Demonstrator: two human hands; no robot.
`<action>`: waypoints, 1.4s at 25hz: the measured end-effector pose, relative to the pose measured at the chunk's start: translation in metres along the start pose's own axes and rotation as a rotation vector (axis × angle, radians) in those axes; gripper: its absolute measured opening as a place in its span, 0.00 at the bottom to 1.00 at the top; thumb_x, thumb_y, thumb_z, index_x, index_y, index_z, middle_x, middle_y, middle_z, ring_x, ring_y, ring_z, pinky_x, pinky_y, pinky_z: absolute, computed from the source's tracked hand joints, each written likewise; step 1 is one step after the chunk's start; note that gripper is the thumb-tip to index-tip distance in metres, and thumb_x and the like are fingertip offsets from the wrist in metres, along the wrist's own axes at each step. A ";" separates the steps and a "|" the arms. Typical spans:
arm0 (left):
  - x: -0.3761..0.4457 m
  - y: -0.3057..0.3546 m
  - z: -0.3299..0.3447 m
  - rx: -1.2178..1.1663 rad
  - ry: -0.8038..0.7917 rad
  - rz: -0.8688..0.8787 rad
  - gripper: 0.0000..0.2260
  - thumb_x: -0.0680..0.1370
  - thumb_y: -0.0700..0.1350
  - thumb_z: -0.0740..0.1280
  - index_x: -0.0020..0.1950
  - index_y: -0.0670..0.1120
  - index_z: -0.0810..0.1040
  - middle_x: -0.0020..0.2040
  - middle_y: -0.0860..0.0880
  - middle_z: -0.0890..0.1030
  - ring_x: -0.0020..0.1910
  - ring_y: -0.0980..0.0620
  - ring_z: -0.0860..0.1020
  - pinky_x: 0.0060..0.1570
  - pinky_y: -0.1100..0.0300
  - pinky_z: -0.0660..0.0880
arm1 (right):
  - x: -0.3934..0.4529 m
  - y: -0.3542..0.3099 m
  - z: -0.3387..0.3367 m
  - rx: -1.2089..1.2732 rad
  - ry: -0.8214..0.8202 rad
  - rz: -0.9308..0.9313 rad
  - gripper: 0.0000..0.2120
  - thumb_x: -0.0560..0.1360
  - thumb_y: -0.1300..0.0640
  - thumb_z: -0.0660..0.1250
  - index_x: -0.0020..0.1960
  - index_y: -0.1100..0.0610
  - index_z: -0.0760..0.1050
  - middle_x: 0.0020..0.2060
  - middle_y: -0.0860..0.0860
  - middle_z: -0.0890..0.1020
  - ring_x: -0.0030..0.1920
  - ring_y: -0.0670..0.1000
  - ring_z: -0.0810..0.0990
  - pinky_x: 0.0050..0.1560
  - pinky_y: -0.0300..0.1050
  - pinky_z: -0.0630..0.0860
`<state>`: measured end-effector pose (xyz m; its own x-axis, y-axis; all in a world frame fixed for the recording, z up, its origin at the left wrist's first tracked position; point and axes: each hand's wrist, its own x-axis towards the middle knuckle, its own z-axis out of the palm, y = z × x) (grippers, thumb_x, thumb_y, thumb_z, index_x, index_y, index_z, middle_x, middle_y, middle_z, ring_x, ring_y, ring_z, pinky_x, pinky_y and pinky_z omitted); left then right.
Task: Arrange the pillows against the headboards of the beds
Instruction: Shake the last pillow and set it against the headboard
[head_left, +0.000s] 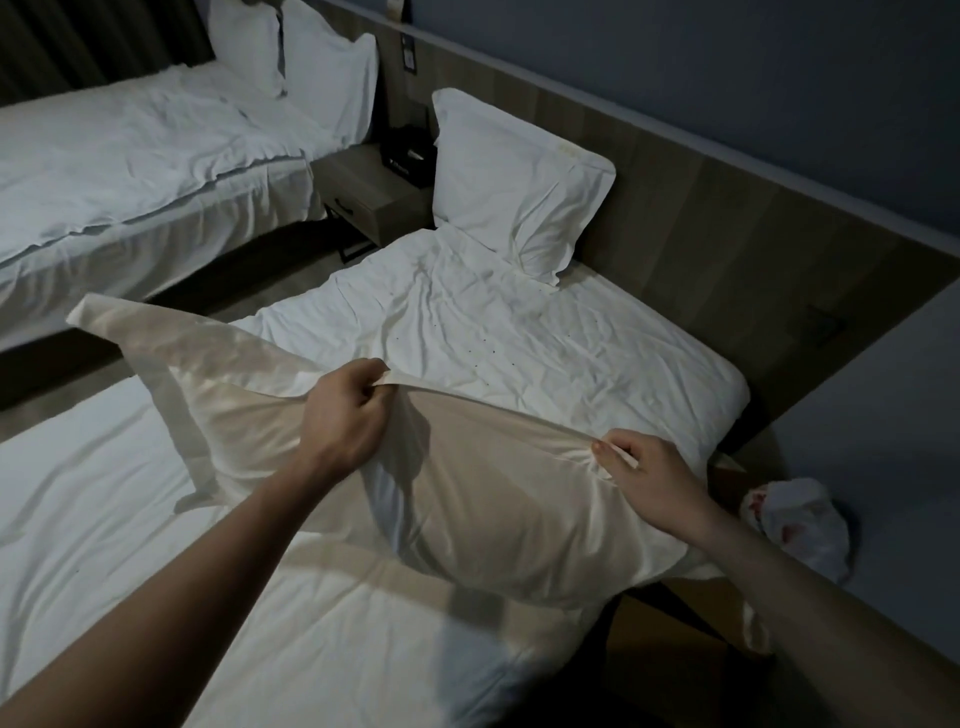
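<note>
Short of the headboard, above the near bed, both hands, left and right, pinch one pillow's top edge; mid-carry, second pillow already propped; next likely: set it upright beside that one.

A pillow is held between the left grip and right grip, above the near bed; beyond them, another pillow is propped against the headboard.
</note>
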<state>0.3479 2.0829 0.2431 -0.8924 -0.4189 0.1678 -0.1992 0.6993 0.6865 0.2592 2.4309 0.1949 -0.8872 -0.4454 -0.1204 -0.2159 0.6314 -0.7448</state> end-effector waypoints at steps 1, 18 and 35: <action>0.004 0.004 0.009 -0.002 -0.002 -0.022 0.12 0.76 0.48 0.60 0.36 0.42 0.71 0.33 0.46 0.76 0.38 0.43 0.77 0.41 0.44 0.75 | 0.010 0.006 -0.007 0.010 -0.022 0.011 0.20 0.83 0.52 0.65 0.35 0.59 0.68 0.30 0.55 0.72 0.33 0.43 0.71 0.36 0.40 0.65; 0.083 0.061 0.076 -0.176 -0.098 -0.080 0.11 0.76 0.49 0.60 0.39 0.44 0.76 0.37 0.46 0.81 0.43 0.45 0.81 0.46 0.45 0.78 | 0.080 0.052 -0.087 -0.067 0.141 0.044 0.17 0.81 0.49 0.67 0.34 0.46 0.72 0.33 0.44 0.79 0.37 0.41 0.79 0.42 0.46 0.75; 0.263 0.159 0.229 -0.041 -0.234 -0.055 0.10 0.76 0.43 0.63 0.36 0.41 0.71 0.31 0.49 0.75 0.34 0.47 0.74 0.38 0.51 0.70 | 0.190 0.172 -0.196 0.104 0.269 0.228 0.16 0.83 0.55 0.64 0.41 0.64 0.73 0.36 0.60 0.79 0.39 0.58 0.78 0.39 0.48 0.70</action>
<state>-0.0110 2.2167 0.2349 -0.9511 -0.3067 -0.0364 -0.2381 0.6532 0.7188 -0.0262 2.5795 0.1724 -0.9862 -0.1090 -0.1245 0.0303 0.6208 -0.7834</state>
